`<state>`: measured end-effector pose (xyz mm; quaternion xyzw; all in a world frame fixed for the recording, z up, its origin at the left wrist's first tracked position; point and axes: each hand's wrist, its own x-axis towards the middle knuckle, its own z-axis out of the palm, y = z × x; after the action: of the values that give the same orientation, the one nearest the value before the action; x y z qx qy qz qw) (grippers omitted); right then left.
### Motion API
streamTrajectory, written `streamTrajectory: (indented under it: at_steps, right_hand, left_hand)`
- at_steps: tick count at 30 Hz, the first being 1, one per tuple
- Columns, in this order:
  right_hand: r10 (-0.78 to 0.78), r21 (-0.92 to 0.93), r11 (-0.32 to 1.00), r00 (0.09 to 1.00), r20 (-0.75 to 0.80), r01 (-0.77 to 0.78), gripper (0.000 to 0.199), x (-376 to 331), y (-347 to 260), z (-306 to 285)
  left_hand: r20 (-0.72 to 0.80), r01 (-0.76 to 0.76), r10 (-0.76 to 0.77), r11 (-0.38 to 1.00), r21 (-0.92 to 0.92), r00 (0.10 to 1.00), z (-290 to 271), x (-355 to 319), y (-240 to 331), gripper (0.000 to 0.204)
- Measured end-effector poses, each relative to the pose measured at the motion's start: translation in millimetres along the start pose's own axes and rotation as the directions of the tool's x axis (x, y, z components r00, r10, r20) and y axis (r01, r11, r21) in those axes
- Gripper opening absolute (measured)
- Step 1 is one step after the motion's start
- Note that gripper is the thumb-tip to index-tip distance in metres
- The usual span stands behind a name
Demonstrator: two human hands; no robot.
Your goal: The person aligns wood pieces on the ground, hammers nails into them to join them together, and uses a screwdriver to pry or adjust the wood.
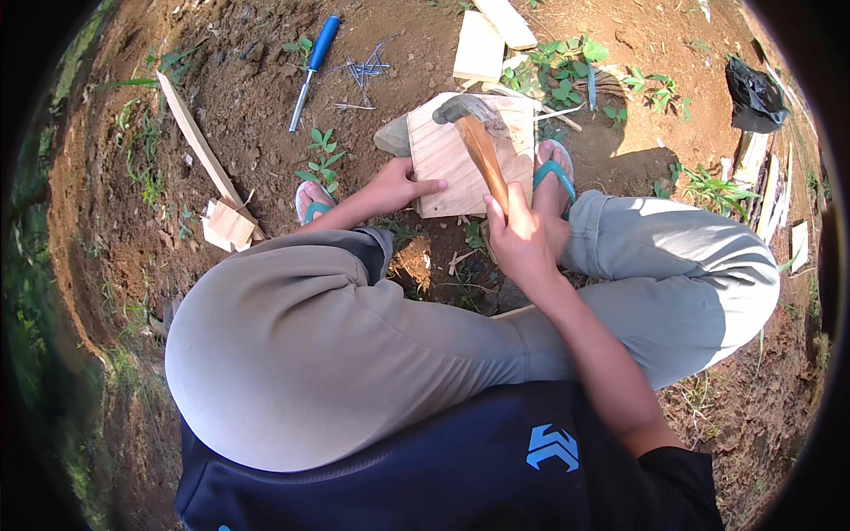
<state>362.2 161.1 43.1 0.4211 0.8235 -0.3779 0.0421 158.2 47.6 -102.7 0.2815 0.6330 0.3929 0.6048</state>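
My right hand (pixel 521 234) is wrapped round the wooden handle of a hammer (pixel 483 155). Its dark metal head is over the far part of a pale wooden board (pixel 443 164), whether touching or just above I cannot tell. My left hand (pixel 396 188) grips the board's near left edge, thumb flat on top and the other fingers hidden at the side and below. The board lies between my two feet. A grey stone (pixel 392 136) shows at its left side.
Beyond the board lie a pile of loose nails (pixel 365 68) and a blue-handled chisel (pixel 314 73). Wood offcuts (pixel 479 49) are at the far side. On the left are a long wood strip (pixel 199 134) and small blocks (pixel 232 225). A black plastic bag (pixel 755 96) sits far right.
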Motion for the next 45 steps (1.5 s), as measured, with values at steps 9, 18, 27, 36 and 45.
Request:
streamTrajectory:
  at_steps: [9,18,27,36,45]
  right_hand:
    - [-0.140,0.105,0.983,0.987,-0.075,0.148,0.018,-5,-9,2]
    - [0.063,-0.055,0.997,0.994,0.084,-0.058,0.034,-2,0,3]
    - [-0.190,0.147,0.967,0.974,-0.124,0.208,0.019,-4,0,9]
    - [0.227,-0.034,0.974,0.964,0.139,-0.225,0.024,-1,-18,-4]
    - [-0.176,0.064,0.979,0.962,-0.208,0.193,0.020,-4,-27,-18]
  left_hand:
    - [-0.002,0.034,-0.034,0.999,0.003,0.999,-3,-7,11,0.061]
    - [-0.008,0.019,-0.019,1.000,-0.014,1.000,0,1,-3,0.063]
    - [-0.011,0.045,-0.045,0.999,-0.019,0.999,-2,2,0,0.062]
    - [-0.041,0.003,-0.004,0.999,-0.036,0.999,-1,0,0,0.061]
    - [-0.013,-0.033,0.032,0.993,-0.113,0.999,-2,4,-17,0.060]
